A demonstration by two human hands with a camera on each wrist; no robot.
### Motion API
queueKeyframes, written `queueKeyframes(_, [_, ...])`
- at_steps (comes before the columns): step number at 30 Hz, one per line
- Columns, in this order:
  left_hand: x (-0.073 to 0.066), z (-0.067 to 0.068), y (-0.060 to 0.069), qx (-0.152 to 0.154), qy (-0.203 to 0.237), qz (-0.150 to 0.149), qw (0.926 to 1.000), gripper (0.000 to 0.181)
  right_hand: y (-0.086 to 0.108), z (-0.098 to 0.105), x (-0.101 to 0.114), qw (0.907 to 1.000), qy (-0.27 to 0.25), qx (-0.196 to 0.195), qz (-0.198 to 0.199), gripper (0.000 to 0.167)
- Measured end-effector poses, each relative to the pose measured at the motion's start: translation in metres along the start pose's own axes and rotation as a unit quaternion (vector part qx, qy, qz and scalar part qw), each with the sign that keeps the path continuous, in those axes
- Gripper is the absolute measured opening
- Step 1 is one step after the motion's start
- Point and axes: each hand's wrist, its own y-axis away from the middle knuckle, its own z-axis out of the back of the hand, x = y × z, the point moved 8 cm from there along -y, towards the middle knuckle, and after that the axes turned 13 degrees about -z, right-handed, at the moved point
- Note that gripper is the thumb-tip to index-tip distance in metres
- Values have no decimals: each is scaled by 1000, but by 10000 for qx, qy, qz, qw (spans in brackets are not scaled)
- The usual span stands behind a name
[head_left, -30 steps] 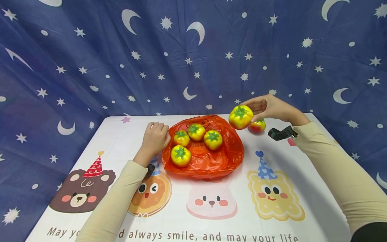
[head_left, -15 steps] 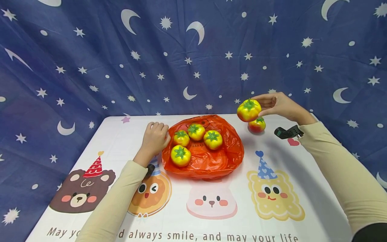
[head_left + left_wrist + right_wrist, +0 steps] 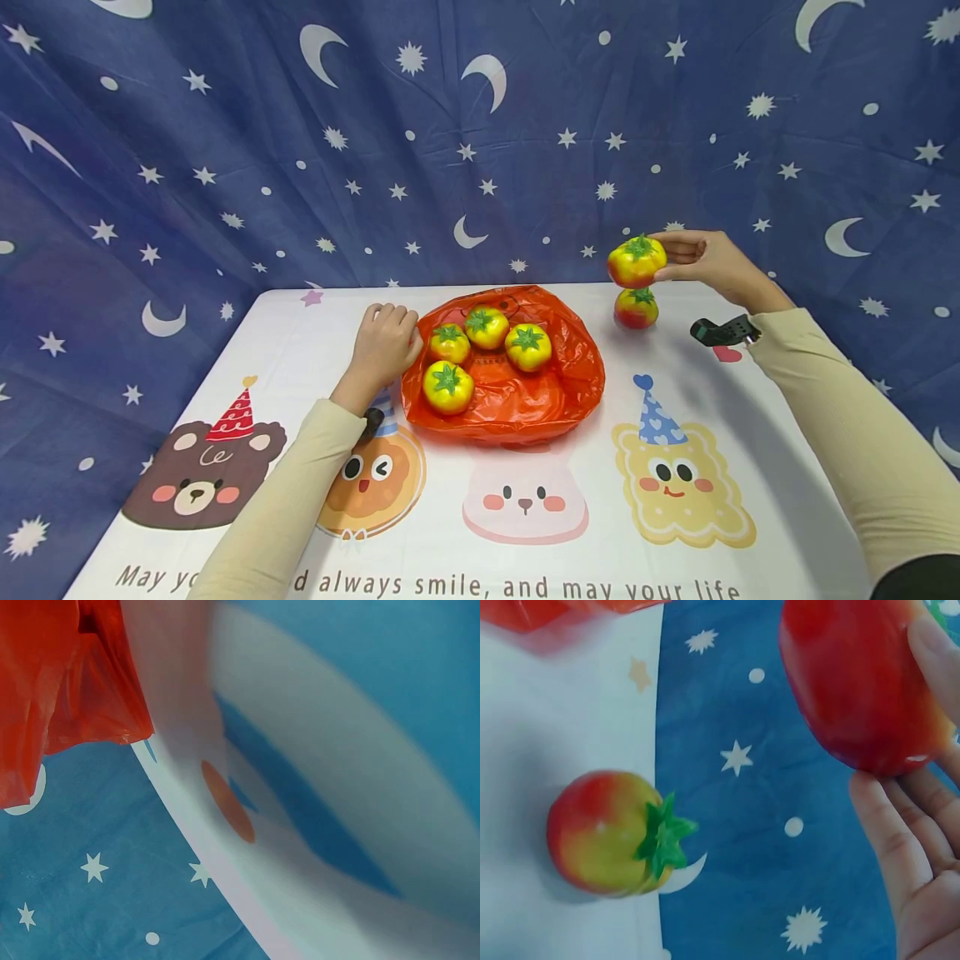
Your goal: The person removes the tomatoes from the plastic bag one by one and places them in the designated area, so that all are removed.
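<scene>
My right hand [image 3: 708, 258] pinches a yellow-and-red tomato [image 3: 636, 262] between thumb and fingers, held above the table at the back right. In the right wrist view the underside of this tomato [image 3: 862, 682] looks deep red. Just below it, a second tomato [image 3: 635, 309] with a green star-shaped top sits on the table. At the middle stands an opened red plastic bag [image 3: 517, 408] with several tomatoes inside, one of them [image 3: 448, 387] near its front left. My left hand [image 3: 381, 346], fingers curled, grips the bag's left rim; its fingertips are hidden.
A white table cover [image 3: 555, 492] printed with cartoon faces and lettering lies under everything. Right behind the table's back edge hangs a blue curtain [image 3: 420, 125] with moons and stars. A black strap [image 3: 723, 331] hangs from the right wrist.
My right hand has moved rightward and slightly up with the tomato, from beside the bag to above the tomato on the table. The left hand and the bag have stayed put.
</scene>
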Motion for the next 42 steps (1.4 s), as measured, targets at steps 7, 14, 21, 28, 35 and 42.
queueKeyframes(7, [-1, 1, 0, 3, 23, 9, 10000, 11, -3, 8, -14, 9995, -279, -129, -52, 69])
queueKeyframes(14, [-1, 1, 0, 45, 27, 25, 10000, 11, -7, 14, -28, 9991, -221, -244, -252, 71])
queueKeyframes(21, [-1, -1, 2, 70, 71, 65, 9999, 12, -10, 16, -43, 9981, -214, -341, -477, 72])
queueKeyframes(28, [1, -1, 2, 106, 95, 110, 9998, 12, -11, 19, -56, 9958, -577, -463, -547, 71])
queueKeyframes(35, [2, -3, 2, 149, 86, 116, 9998, 12, -16, 26, -77, 9942, -799, -497, -529, 72])
queueKeyframes(42, [0, 0, 0, 32, 59, 20, 10000, 11, -12, 28, -91, 9937, -411, -619, -837, 77])
